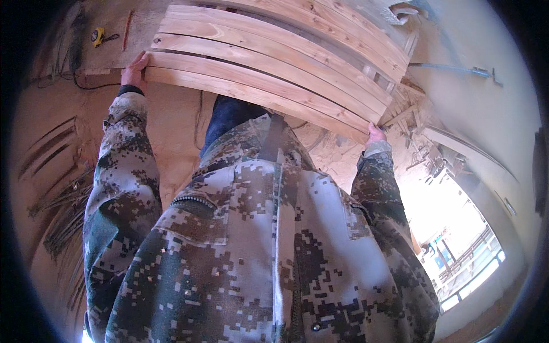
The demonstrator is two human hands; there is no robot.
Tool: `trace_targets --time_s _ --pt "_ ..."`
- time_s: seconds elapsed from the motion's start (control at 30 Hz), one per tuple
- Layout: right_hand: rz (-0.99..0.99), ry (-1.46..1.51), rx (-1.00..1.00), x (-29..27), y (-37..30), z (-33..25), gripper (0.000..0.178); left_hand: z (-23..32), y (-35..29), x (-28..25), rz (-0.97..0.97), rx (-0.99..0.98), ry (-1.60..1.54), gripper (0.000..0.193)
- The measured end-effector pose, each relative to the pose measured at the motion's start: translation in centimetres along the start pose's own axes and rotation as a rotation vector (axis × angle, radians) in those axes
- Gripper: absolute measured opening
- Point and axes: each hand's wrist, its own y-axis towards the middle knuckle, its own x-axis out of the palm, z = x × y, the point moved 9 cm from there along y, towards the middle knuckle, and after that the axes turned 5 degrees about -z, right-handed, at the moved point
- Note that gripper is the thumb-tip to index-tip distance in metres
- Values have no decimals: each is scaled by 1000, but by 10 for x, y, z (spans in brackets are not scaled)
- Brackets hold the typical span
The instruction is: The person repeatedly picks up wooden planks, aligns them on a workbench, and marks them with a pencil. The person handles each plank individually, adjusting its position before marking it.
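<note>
A long pale wooden board (251, 87) runs across in front of my body, its near edge facing me. My left hand (135, 71) is closed around its left end, thumb side up against the corner. At the opposite end, my right hand (375, 135) grips the board's right corner, with most of its fingers hidden. Beyond this board lie several similar wooden boards (274, 54), side by side with narrow dark gaps between them. Wider gaps farther back show crosspieces (369, 71) underneath.
Left of the boards lie a yellow tape measure (98, 37) and a thin red stick (127, 30). A blue metal bar (452, 68) with a bent end is at the right. Wood scraps (409, 117) are heaped below it, near a bright opening (457, 228). Thin rods (63, 228) lie at left.
</note>
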Motion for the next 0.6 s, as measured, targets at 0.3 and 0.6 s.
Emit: trace_targets --time_s 0.3,0.6 --pt "9 16 58 11 -11 -4 42 -9 -3 0 51 -61 -85 54" --pt "-5 -130 -18 25 -49 -56 44 -8 24 -18 -58 8 -218 52"
